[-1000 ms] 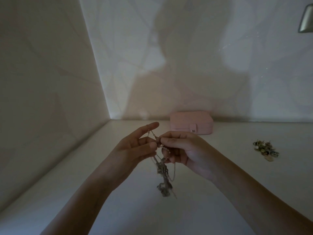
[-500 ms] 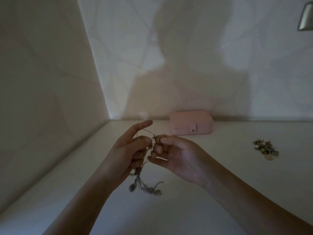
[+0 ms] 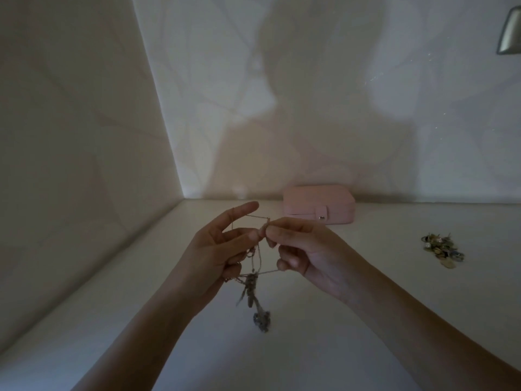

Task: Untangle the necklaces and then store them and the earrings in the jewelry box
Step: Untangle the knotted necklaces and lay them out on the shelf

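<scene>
Metal necklaces [image 3: 250, 279] hang knotted between both hands above the white tabletop [image 3: 380, 249]: the left hand [image 3: 214, 249] hooks one strand over its raised forefinger and grips others lower down, while the right hand [image 3: 304, 249] pinches a chain. Since half a second ago the strands have been drawn taut into an open loop, so the knot looks to be loosening. The pink jewelry box [image 3: 318, 206] sits closed by the wall, with the earrings [image 3: 442, 249] heaped well right of it.

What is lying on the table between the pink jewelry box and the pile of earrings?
Nothing: in the head view, the stretch of table between the jewelry box and the earrings is bare.
</scene>
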A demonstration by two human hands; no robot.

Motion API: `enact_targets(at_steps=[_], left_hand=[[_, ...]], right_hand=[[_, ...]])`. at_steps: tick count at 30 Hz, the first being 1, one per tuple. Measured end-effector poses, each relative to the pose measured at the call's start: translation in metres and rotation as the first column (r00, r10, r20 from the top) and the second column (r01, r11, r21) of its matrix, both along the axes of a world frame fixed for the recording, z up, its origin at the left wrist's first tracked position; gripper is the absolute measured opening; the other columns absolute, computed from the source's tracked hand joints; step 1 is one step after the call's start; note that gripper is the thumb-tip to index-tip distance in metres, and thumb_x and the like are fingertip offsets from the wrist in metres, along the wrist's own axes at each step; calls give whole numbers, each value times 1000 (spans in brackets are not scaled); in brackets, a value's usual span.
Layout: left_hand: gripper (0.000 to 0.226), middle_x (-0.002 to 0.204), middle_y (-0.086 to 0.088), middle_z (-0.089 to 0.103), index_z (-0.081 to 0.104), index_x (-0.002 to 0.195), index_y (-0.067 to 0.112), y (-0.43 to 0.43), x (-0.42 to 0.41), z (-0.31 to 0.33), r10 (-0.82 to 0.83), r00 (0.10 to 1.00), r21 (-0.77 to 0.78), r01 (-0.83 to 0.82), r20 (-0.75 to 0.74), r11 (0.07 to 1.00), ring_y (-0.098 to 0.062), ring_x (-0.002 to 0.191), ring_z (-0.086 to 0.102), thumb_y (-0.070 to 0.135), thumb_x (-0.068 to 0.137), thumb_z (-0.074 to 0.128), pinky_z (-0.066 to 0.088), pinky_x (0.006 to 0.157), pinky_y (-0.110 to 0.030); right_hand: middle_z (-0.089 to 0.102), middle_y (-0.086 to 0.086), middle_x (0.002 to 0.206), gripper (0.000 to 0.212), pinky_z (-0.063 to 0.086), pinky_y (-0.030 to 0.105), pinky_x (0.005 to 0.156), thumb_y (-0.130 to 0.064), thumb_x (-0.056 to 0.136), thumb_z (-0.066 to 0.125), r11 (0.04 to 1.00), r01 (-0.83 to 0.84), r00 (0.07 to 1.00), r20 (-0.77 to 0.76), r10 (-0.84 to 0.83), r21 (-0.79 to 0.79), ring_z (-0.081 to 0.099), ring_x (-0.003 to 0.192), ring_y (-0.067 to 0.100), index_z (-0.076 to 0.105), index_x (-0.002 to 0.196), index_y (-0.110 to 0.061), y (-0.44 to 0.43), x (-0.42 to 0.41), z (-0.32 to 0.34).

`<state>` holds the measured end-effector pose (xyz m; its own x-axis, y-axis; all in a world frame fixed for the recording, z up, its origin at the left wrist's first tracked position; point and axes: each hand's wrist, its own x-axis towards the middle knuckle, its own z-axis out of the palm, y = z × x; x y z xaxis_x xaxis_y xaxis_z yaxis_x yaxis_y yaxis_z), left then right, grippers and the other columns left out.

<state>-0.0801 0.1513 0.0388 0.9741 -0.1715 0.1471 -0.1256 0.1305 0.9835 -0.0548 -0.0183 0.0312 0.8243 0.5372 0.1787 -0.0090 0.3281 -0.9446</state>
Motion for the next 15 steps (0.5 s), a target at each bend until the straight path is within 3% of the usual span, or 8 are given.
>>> enact_targets(at_steps=[4,7,10,13,15], left_hand=[[57,74,0,60,56,126,27,2,0,2,5,999,-22,-4,40,1000,-4,43,29,6,74,69,28,38,-14],[55,79,-4,58,55,127,25,2,-1,-1,-58,997,-64,61,43,996,-6,47,30,5,77,64,28,42,-16],[50,80,-6,56,55,127,22,2,-1,-1,-113,993,-64,115,25,991,-8,51,32,7,80,61,28,43,-17],[44,68,0,49,55,126,21,5,-1,0,-69,998,8,68,17,998,-8,52,31,17,83,59,28,42,-15],[42,63,3,44,55,126,20,6,0,2,-66,998,-16,66,0,998,-6,51,30,20,85,57,28,39,-13]], right_hand=[[62,-7,60,8,41,16,49,-13,70,69,999,22,1000,19,-22,-41,35,40,3,73,77,-12,0,0,0],[50,-4,53,11,34,16,45,-24,69,72,992,33,998,52,-26,-124,32,43,4,73,73,-14,-1,-1,-1],[48,-1,52,17,40,18,52,-31,72,70,979,88,992,107,-69,-182,39,47,7,74,74,-15,-1,0,-1],[52,-1,53,17,54,23,68,-27,76,65,994,96,995,18,-95,-43,48,47,7,70,73,-11,0,4,0],[49,-2,52,17,55,23,62,-25,77,63,994,67,992,-116,-57,84,45,43,6,67,70,-11,0,4,1]])
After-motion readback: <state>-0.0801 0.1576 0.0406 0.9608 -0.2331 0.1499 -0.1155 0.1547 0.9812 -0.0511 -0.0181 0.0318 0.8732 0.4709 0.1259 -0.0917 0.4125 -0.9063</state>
